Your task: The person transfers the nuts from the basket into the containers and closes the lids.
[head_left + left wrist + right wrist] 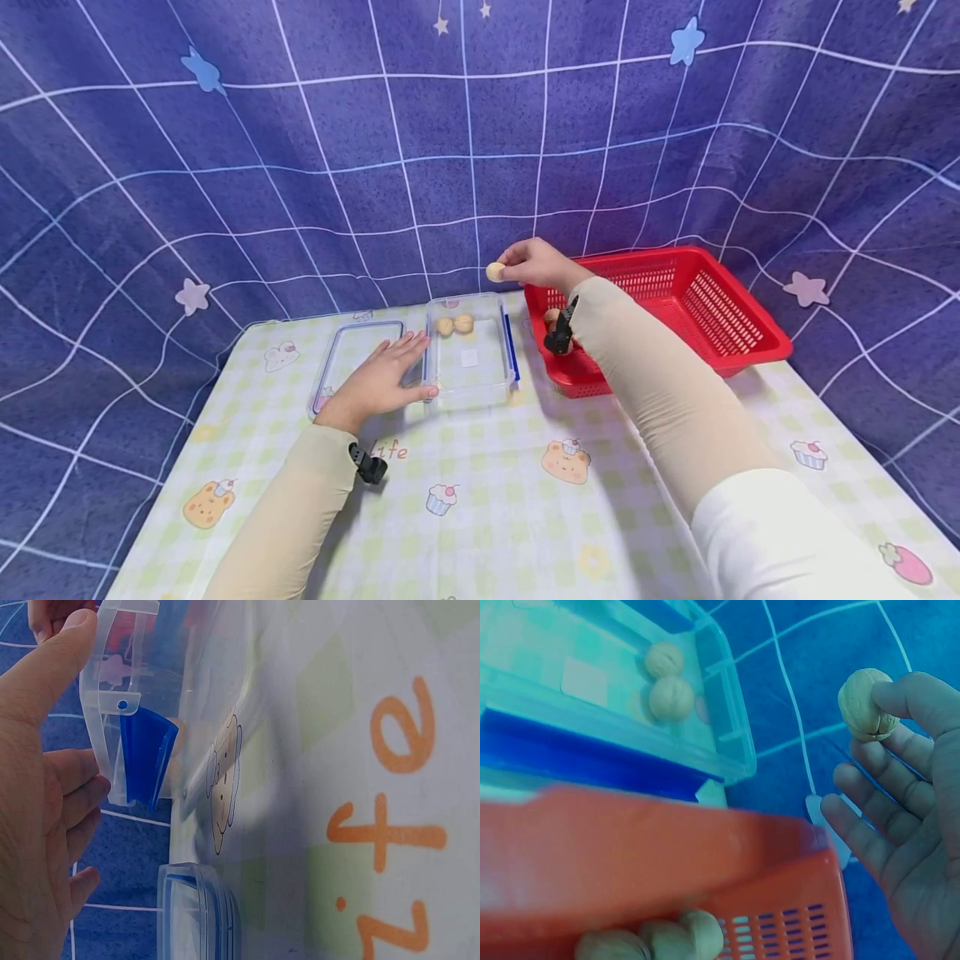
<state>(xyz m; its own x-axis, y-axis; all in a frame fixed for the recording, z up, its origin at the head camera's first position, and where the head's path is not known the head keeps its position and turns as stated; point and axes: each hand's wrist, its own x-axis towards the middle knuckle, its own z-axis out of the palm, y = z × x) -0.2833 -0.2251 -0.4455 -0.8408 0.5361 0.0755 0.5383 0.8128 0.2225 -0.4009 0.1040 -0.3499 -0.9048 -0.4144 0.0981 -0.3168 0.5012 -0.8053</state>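
Note:
My right hand (536,262) pinches a walnut (865,705) between thumb and fingertips, held up between the red basket and the clear container. Two walnuts (669,681) lie side by side toward the back inside the clear plastic container (472,379). Against that container's left side, my left hand (386,375) rests with fingers spread, its thumb at the near left corner. More walnuts (671,941) sit in the left end of the red basket (738,304), partly hidden by my right wrist in the head view.
Left of the container lies its clear lid (330,350), partly under my left hand. A blue locking flap (512,346) hangs open on the container's right side. A patterned tablecloth (495,517) covers the table, and a blue grid curtain (420,192) hangs behind.

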